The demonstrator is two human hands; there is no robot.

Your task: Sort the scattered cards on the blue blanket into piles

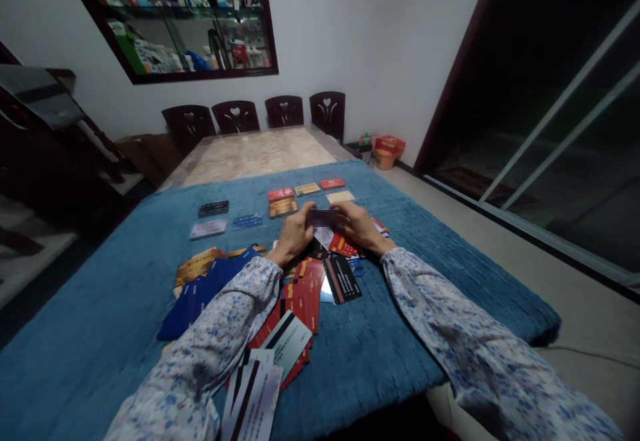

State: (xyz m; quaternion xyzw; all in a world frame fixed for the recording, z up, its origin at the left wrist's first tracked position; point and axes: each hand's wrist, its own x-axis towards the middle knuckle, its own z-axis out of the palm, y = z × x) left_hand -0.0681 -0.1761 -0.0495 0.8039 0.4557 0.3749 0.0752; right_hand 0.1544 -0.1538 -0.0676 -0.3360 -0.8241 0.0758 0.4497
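Note:
Between my two hands is a dark plastic card [325,218], or a small stack of such cards, gripped by its short ends. My left hand [296,229] has its fingers closed on the left end, and my right hand [359,224] on the right end. Loose cards lie under and around the hands, among them a black striped card [342,280], red cards [306,300] and a pale green card [289,342]. White cards [254,398] lie at the near edge. Blue cards [200,301] are fanned out left of my left forearm.
Sorted stacks stand beyond my hands: black cards [213,208], white cards [208,229], blue cards [247,221], gold cards [283,208] and red cards [333,183]. A blue cloth [400,334] covers the near part of the table. Several dark chairs [327,111] line the far end.

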